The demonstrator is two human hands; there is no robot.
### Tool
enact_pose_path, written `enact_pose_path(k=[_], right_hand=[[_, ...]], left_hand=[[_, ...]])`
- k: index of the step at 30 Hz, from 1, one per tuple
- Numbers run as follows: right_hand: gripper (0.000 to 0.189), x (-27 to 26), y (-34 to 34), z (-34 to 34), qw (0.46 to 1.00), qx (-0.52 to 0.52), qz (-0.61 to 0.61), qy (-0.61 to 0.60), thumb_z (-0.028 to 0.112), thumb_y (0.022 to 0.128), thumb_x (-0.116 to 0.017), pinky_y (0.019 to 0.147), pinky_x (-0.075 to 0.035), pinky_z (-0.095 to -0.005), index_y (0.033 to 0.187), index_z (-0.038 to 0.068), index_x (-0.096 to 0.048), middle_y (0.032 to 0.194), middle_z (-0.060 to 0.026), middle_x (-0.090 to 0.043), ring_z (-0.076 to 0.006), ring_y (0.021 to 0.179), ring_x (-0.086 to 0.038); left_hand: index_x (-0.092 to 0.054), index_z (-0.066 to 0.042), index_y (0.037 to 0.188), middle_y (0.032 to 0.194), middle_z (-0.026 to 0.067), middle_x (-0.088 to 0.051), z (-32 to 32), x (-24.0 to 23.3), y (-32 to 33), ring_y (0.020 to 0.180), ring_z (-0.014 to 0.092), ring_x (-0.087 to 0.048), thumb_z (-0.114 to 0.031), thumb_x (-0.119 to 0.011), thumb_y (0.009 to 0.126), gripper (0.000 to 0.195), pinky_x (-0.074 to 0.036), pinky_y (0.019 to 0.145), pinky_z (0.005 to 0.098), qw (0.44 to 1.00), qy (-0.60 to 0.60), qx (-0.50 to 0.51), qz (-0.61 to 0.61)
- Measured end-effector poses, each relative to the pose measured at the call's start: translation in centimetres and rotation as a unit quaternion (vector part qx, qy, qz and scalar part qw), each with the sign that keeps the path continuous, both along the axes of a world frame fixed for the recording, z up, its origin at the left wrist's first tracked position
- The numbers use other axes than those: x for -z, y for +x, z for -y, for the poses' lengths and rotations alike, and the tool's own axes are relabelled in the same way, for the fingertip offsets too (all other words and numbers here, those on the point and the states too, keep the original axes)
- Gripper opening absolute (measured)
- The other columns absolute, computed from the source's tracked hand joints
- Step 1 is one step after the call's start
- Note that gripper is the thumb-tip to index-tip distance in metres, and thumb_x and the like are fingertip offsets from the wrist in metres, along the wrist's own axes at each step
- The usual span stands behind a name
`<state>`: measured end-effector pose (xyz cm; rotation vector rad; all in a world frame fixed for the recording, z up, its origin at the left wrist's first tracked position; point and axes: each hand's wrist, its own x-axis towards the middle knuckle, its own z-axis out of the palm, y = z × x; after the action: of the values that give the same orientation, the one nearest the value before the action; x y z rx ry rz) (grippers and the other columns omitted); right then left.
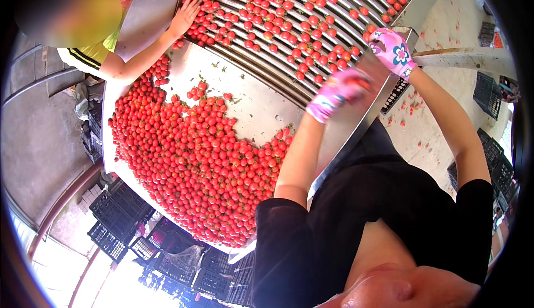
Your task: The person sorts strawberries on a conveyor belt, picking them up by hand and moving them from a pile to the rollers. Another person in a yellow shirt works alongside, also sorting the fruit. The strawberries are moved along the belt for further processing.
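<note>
Both my hands wear pink gloves with a flower print. My left hand (pixel 340 91), blurred by motion, is above the sheet-metal side tray (pixel 340 130) beside the rollers. Red shows among its fingers, seemingly a small tomato (pixel 356 83). At the corner of the roller conveyor (pixel 288 93), my right hand (pixel 394 53) has its fingers curled, close to red tomatoes (pixel 371 28) at the conveyor's edge. Whether it grips one is hidden. Many small red tomatoes (pixel 250 25) lie in rows between the metal rollers.
A large heap of tomatoes (pixel 200 158) covers much of the metal table (pixel 258 116). A co-worker's bare hand (pixel 185 16) touches tomatoes at the conveyor's far left. Black plastic crates (pixel 121 203) stand below the table. Loose tomatoes lie on the floor (pixel 429 128) at right.
</note>
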<state>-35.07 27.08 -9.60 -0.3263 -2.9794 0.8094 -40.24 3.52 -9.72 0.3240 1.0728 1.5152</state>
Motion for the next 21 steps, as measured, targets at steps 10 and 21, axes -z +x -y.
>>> enact_pose_path(k=[10, 21], right_hand=[[0.015, -3.8, -1.2, 0.8, 0.943, -0.203, 0.241, 0.112, 0.015, 0.079, -0.062, 0.099, -0.044, -0.0443, 0.092, 0.007, -0.066, 0.106, -0.013, -0.065, -0.0341, 0.104, -0.059], [0.016, -1.5, 0.2, -0.3, 0.962, -0.208, 0.073, 0.161, 0.019, 0.084, -0.057, 0.086, -0.046, -0.0449, 0.083, 0.005, -0.065, 0.092, -0.0134, -0.061, -0.0322, 0.093, -0.059]], left_hand=[[-0.057, -0.004, 0.123, 0.115, 0.0166, -0.061, -9.3, -0.5, 11.6, 0.115, 0.031, -0.056, -0.024, -0.067, 0.081, 0.047, -0.044, 0.099, 0.0406, 0.867, 0.074, -0.012, -0.493], [-0.038, -0.01, 0.146, 0.145, 0.0226, -0.041, 23.4, 3.7, 8.0, 0.137, 0.044, -0.032, -0.053, -0.077, 0.068, 0.097, -0.025, 0.112, 0.0573, 0.635, -0.607, 0.08, -0.471]])
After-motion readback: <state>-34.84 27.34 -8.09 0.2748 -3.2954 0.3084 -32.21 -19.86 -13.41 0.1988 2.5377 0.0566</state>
